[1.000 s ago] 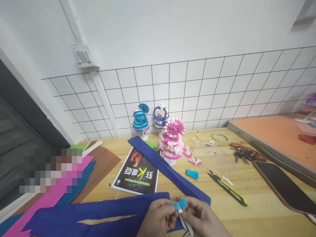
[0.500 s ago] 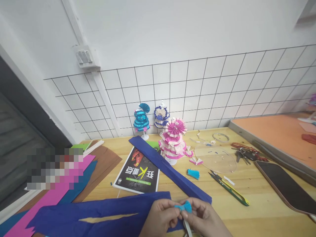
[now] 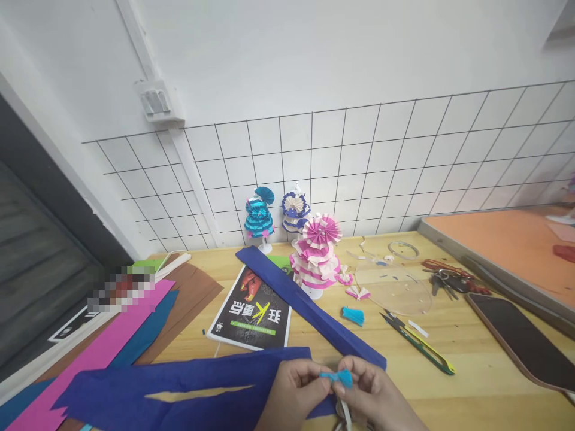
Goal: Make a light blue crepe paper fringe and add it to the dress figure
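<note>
Between both hands, at the bottom centre, is a small bright blue pleated paper piece point(image 3: 344, 377), pinched narrow on one side and flared on the other. The fingertips of my left hand point(image 3: 294, 392) close on its narrow end. My right hand point(image 3: 375, 392) pinches it near the flared end, with a thin white strip point(image 3: 345, 413) hanging below the fingers. Dark blue crepe paper point(image 3: 224, 362) lies under and left of my hands. Another small blue pleated piece point(image 3: 353, 316) rests on the table beyond them.
Yellow-green thread snips point(image 3: 420, 344) and a phone point(image 3: 516, 338) lie to the right, with keys point(image 3: 444, 281) behind. Three paper-frilled trees, including a pink one point(image 3: 317, 257), stand near the grid wall. A black booklet point(image 3: 256, 311) and coloured paper sheets point(image 3: 112, 335) are at left.
The blue pleated piece has turned slightly in my fingers, and my right hand's fingers have shifted a little around it. The view has moved slightly; objects on the table stay put.
</note>
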The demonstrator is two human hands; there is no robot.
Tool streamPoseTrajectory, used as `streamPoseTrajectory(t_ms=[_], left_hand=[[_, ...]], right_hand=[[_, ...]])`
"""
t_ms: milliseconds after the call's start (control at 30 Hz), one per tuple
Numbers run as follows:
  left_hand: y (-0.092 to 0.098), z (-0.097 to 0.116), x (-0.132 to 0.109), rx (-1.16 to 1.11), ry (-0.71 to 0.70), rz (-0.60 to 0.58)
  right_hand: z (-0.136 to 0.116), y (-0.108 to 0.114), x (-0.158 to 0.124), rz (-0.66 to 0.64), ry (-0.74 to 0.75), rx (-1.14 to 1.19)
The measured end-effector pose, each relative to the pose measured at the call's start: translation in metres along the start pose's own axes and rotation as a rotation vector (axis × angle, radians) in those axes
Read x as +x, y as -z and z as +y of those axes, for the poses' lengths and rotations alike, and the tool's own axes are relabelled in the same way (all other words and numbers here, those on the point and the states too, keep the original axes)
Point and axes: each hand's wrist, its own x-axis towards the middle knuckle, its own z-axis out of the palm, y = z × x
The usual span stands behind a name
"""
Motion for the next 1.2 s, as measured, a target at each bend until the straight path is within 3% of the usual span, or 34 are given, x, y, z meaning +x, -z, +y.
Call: streamPoseTrajectory(t_ms=[100,300,467,533,633,733,833,1033,1200], left_hand=[[-0.001,0.004,-0.002,0.094,-0.079,-0.018],[-0.001,0.005,-0.002,0.068,-0.053,-0.082],[0.007,-0.005,0.005,-0.01,-0.063,0.047],[0.01,-0.006,0.006,-0.02,-0.096,0.048],[0.009,0.0,0.002,0.143,-0.174,0.005],[0.002,0.009,-0.005,0.443,-0.185,0.055],[-0.003,0.012,-0.006,0.561,-0.189,0.071],[-0.003,0.004,-0.002,0.453,-0.181,0.073],[-0.004,0.011,-0.004,0.311,-0.131,0.06]], right_hand=[[-0.002,0.0,-0.001,-0.032,-0.04,0.026],[-0.008,-0.001,-0.003,-0.071,-0.067,0.076],[-0.006,-0.001,-0.004,-0.076,-0.051,0.06],[-0.005,-0.002,-0.005,-0.066,-0.052,0.041],[-0.006,-0.004,-0.005,-0.067,-0.043,-0.007],[-0.006,-0.007,-0.005,-0.072,0.01,-0.059],[-0.003,-0.007,-0.005,-0.084,0.028,-0.068],[0.004,-0.002,-0.002,-0.189,0.03,0.0],[0.007,0.0,0.001,-0.199,0.058,0.069]])
